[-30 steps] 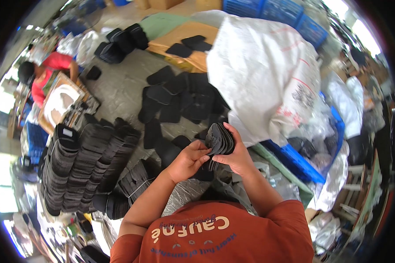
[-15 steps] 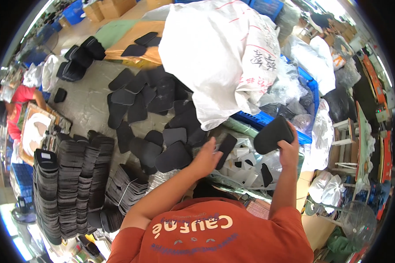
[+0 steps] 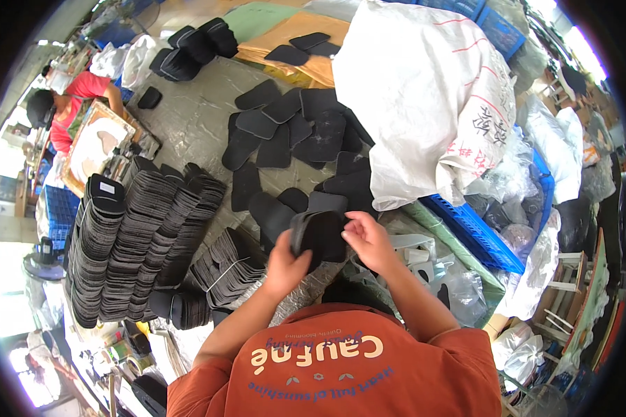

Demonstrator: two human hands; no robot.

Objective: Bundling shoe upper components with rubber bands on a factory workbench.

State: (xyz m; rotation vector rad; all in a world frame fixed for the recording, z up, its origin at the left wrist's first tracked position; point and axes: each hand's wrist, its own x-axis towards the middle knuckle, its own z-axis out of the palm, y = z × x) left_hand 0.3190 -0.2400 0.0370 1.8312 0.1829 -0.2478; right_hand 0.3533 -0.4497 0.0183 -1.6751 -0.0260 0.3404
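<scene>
In front of my chest I hold a small stack of black rounded pads [image 3: 319, 240], tilted up and slightly fanned at the top. My left hand [image 3: 286, 266] is closed around its left side, thumb across the near face. At the stack's right edge, my right hand [image 3: 368, 240] pinches with curled fingers; the exact contact is partly hidden. Just beyond lie many loose black pads [image 3: 325, 142], overlapping on the plastic-covered surface [image 3: 195, 115]. A tied bundle of black pads [image 3: 226, 267] rests left of my left hand.
Tall stacks of black pads [image 3: 135, 243] stand on the left. A big white sack [image 3: 417, 97] covers the back right beside a blue crate [image 3: 480, 240]. Clear bags with scraps [image 3: 459, 281] lie near my right arm. A person in red [image 3: 87, 87] works at the far left.
My right hand has brought the thick black stack in from the right to the middle. My left hand has come to grip its left side. The view has turned.
</scene>
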